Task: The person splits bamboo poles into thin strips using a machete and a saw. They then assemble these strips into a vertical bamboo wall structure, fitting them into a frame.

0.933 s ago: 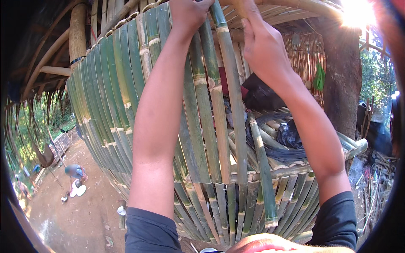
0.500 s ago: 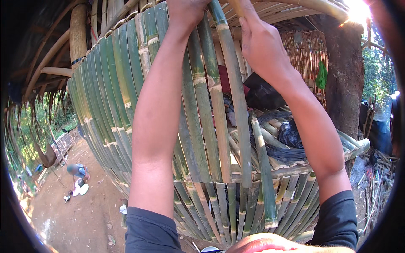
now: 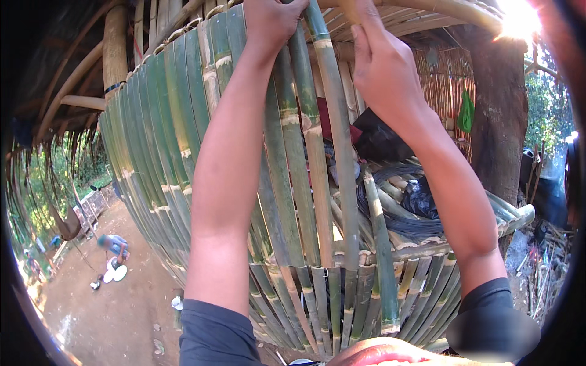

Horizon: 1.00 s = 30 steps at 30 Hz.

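Both your arms are stretched up toward 12 o'clock, working on a big curved wall of green split-bamboo slats (image 3: 183, 152) that fills most of the view from about 9 o'clock across to the middle. Your left hand (image 3: 271, 21) is clamped around the top of one upright bamboo slat (image 3: 332, 134), the one that runs down from 12 o'clock toward the centre between your forearms. Your right hand (image 3: 381, 67) is right beside it at about 1 o'clock, fingers curled closed up at the top edge, pinching something thin up there, but it's cut off by the frame so I can't tell exactly what. Through the gap behind the slats, around 3 o'clock, there's a coil of dark wire (image 3: 406, 210) lying on a horizontal bamboo pole (image 3: 513, 216), with a black bag just beside it. A thick tree trunk (image 3: 500, 134) stands at 2 o'clock. Down at 8 o'clock, well apart from you, a person (image 3: 113, 244) is crouched on the dirt ground (image 3: 116, 311) near some white plates.
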Each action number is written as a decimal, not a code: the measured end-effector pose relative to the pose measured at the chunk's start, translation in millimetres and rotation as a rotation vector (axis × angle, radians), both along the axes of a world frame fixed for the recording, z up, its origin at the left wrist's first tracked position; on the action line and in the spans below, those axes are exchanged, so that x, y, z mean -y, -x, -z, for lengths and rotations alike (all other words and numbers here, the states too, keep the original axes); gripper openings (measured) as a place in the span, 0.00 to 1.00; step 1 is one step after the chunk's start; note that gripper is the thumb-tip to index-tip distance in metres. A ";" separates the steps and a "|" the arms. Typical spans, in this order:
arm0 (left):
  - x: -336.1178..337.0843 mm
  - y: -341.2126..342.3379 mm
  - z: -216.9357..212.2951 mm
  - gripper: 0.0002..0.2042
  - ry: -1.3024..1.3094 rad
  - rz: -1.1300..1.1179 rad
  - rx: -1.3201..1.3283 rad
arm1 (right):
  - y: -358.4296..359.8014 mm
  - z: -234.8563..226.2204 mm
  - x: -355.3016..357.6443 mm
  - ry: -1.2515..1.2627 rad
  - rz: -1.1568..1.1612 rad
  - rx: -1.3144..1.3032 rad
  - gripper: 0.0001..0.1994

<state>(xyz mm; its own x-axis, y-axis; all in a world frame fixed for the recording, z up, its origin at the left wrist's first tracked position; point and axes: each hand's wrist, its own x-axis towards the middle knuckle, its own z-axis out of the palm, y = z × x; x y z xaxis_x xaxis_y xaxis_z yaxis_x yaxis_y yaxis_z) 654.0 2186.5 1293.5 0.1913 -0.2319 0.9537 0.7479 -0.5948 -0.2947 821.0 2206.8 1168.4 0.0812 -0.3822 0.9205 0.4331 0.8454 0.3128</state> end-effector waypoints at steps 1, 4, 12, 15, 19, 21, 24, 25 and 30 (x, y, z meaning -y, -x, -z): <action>-0.3 0.0 0.7 0.07 -0.001 -0.014 -0.007 | -0.8 -1.1 -1.2 -0.077 -0.001 -0.028 0.29; -6.2 7.6 -4.0 0.07 -0.105 -0.030 -0.084 | 2.4 1.2 3.4 0.119 0.064 0.085 0.29; -1.2 4.4 1.5 0.08 0.024 0.007 -0.032 | 10.7 11.0 4.3 0.113 -0.102 -0.065 0.31; -0.9 7.3 1.2 0.08 0.013 -0.043 -0.029 | 15.2 23.7 15.2 0.409 -0.252 -0.042 0.31; 4.2 7.5 2.2 0.11 0.027 -0.135 -0.022 | 18.8 18.9 8.0 0.480 -0.278 -0.044 0.29; 12.0 3.7 7.2 0.15 0.053 -0.123 -0.016 | 22.4 18.1 8.4 0.510 -0.306 -0.056 0.26; 22.7 4.2 18.1 0.23 0.056 -0.082 -0.050 | 20.6 16.9 7.7 0.588 -0.357 -0.038 0.22; 19.2 15.8 16.8 0.25 0.055 -0.115 -0.098 | 21.7 17.8 7.3 0.625 -0.385 -0.026 0.21; 25.9 19.9 23.0 0.30 0.021 -0.189 -0.292 | 22.7 14.7 -6.3 0.641 -0.419 -0.037 0.21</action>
<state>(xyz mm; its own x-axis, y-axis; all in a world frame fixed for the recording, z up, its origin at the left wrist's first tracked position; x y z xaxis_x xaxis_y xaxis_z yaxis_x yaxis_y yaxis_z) 634.1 2160.6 1270.5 0.4943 -0.1474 0.8567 0.7314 -0.4621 -0.5015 798.3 2213.0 1153.7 0.1371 0.2949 0.9456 0.0366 0.9525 -0.3024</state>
